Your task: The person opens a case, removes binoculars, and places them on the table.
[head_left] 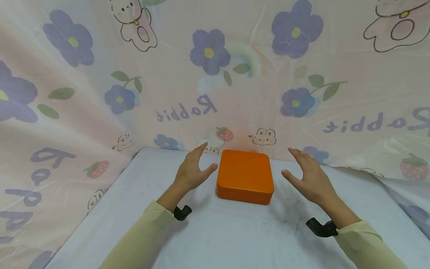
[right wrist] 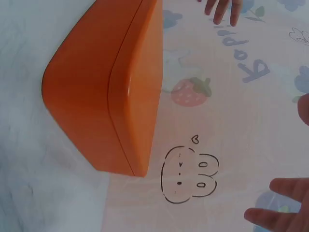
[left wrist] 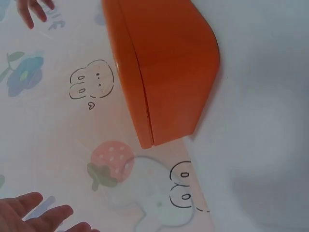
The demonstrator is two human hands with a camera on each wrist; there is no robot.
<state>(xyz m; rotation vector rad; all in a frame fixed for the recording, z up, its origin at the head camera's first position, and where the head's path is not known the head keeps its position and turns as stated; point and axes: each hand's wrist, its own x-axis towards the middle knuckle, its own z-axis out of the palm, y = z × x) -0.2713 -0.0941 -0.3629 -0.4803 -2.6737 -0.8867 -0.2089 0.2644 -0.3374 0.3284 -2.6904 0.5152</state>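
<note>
An orange square box [head_left: 245, 173] with rounded corners lies on the white table. A thin seam between lid and base runs along its side, plain in the left wrist view on the box [left wrist: 164, 72] and in the right wrist view on the box [right wrist: 104, 92]. My left hand [head_left: 193, 170] hovers left of the box, thumb pointing toward it and fingers extended. On the other side, my right hand [head_left: 312, 179] is held apart from the box with thumb and fingers spread. Neither hand holds anything.
The white tabletop [head_left: 215, 239] runs back to a hanging sheet [head_left: 242, 101] printed with flowers, rabbits and strawberries. It rises close behind the box and along the left side. Black wrist mounts [head_left: 321, 228] sit below both hands.
</note>
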